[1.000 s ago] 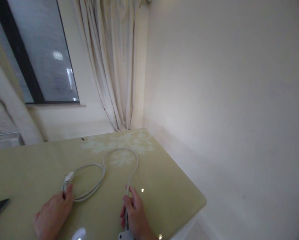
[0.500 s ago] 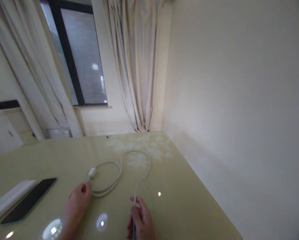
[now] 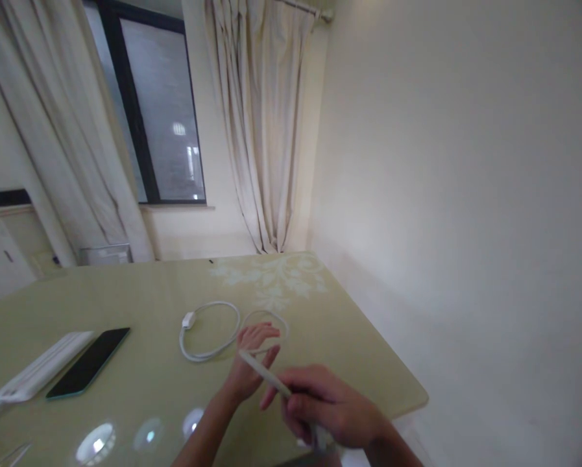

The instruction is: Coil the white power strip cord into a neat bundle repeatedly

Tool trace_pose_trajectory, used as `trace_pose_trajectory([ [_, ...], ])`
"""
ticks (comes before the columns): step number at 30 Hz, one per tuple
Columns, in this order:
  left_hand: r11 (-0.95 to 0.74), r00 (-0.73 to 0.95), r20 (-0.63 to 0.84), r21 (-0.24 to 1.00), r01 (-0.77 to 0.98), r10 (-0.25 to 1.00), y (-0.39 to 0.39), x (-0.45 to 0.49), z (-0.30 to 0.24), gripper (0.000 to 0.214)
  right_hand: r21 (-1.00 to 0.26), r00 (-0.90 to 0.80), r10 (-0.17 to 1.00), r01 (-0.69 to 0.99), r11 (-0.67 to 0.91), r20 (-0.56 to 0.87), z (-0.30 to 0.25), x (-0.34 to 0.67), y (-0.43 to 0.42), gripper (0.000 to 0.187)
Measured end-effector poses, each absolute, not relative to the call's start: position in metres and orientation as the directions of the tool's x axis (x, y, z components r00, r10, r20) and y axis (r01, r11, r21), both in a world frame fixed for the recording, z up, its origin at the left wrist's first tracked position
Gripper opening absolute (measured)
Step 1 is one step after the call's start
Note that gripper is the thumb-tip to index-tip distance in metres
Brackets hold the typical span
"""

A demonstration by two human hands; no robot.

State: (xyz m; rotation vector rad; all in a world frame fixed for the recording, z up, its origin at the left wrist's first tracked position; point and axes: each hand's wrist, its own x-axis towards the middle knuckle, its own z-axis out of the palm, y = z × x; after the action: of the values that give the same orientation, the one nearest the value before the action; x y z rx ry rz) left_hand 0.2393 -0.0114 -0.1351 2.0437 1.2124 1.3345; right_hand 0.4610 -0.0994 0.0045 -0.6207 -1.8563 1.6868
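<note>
A long white cable [image 3: 211, 303] lies in a loop on the table, with a small white connector block [image 3: 188, 320] at the loop's left side. My right hand [image 3: 324, 402] is closed around a stretch of this cable, raised close to the camera at the table's near edge. Just left of it, my left hand [image 3: 252, 363] reaches over the table with fingers extended and the thumb apart. The cable bends past its palm and thumb; whether it touches the skin I cannot tell. What hangs below my right hand is partly cut off.
On the left, a long white power strip [image 3: 42, 368] lies alongside a dark phone [image 3: 90, 363] with a teal edge. The glossy table [image 3: 368, 363] ends at a rounded right corner. A wall [image 3: 456, 194] rises on the right; curtains [image 3: 266, 130] hang behind.
My left hand has left the connector side of the cable and moved right, opening its fingers. My right hand has risen and shifted right, lifting the cable it holds. The view has shifted somewhat.
</note>
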Motion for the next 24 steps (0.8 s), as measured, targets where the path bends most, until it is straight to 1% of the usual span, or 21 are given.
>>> trace_pose_trajectory([
  [1, -0.51, 0.151, 0.495, 0.756, 0.411, 0.856, -0.01, 0.244, -0.13, 0.033, -0.984, -0.687, 0.712, -0.02, 0.178, 0.143, 0.016, 0.468, -0.098, 0.054],
  [3, -0.482, 0.133, 0.468, 0.796, 0.366, 0.874, -0.006, 0.25, -0.122, 0.031, -0.944, -0.524, 0.803, -0.004, 0.331, 0.284, 0.033, 0.481, -0.092, 0.053],
  [5, -0.465, 0.12, 0.452, 0.822, 0.328, 0.884, 0.001, 0.255, -0.117, 0.03, -0.866, -0.378, 0.811, 0.046, 0.498, 0.446, 0.045, 0.488, -0.082, 0.049],
  [7, -0.435, 0.123, 0.417, 0.856, 0.279, 0.901, 0.009, 0.262, -0.114, 0.032, -0.759, -0.251, 0.745, 0.056, 0.649, 0.618, 0.052, 0.488, -0.069, 0.045],
  [9, -0.387, 0.133, 0.365, 0.895, 0.223, 0.921, 0.015, 0.27, -0.113, 0.039, -0.659, -0.037, 0.658, -0.007, 0.752, 0.752, 0.055, 0.482, -0.052, 0.049],
  [11, -0.328, 0.145, 0.307, 0.932, 0.155, 0.94, 0.019, 0.277, -0.113, 0.051, -0.599, 0.197, 0.594, -0.041, 0.8, 0.78, 0.055, 0.473, -0.034, 0.057],
  [12, -0.297, 0.146, 0.28, 0.948, 0.114, 0.949, 0.02, 0.281, -0.113, 0.06, -0.59, 0.277, 0.573, -0.026, 0.807, 0.771, 0.054, 0.468, -0.025, 0.059],
  [13, -0.266, 0.143, 0.254, 0.962, 0.066, 0.957, 0.021, 0.284, -0.112, 0.067, -0.596, 0.318, 0.563, 0.007, 0.803, 0.763, 0.052, 0.464, -0.017, 0.06],
  [14, -0.233, 0.132, 0.229, 0.972, 0.012, 0.964, 0.022, 0.286, -0.11, 0.072, -0.607, 0.325, 0.562, 0.05, 0.793, 0.761, 0.05, 0.46, -0.009, 0.061],
  [16, -0.164, 0.111, 0.176, 0.98, -0.113, 0.978, 0.024, 0.29, -0.103, 0.075, -0.62, 0.258, 0.575, 0.149, 0.771, 0.776, 0.042, 0.454, 0.006, 0.064],
  [19, -0.078, 0.115, 0.115, 0.957, -0.28, 0.987, 0.031, 0.288, -0.08, 0.068, -0.591, 0.032, 0.616, 0.323, 0.739, 0.787, 0.026, 0.445, 0.028, 0.065],
  [21, -0.034, 0.128, 0.09, 0.924, -0.381, 0.988, 0.037, 0.28, -0.06, 0.061, -0.504, -0.165, 0.62, 0.443, 0.742, 0.767, 0.015, 0.437, 0.043, 0.064],
  [23, 0.045, 0.162, 0.04, 0.871, -0.489, 0.986, 0.043, 0.269, -0.043, 0.059, -0.355, -0.376, 0.585, 0.526, 0.773, 0.718, 0.006, 0.426, 0.055, 0.062],
  [24, 0.087, 0.179, 0.011, 0.846, -0.526, 0.984, 0.047, 0.262, -0.036, 0.062, -0.273, -0.463, 0.56, 0.549, 0.79, 0.688, 0.002, 0.42, 0.06, 0.06],
])
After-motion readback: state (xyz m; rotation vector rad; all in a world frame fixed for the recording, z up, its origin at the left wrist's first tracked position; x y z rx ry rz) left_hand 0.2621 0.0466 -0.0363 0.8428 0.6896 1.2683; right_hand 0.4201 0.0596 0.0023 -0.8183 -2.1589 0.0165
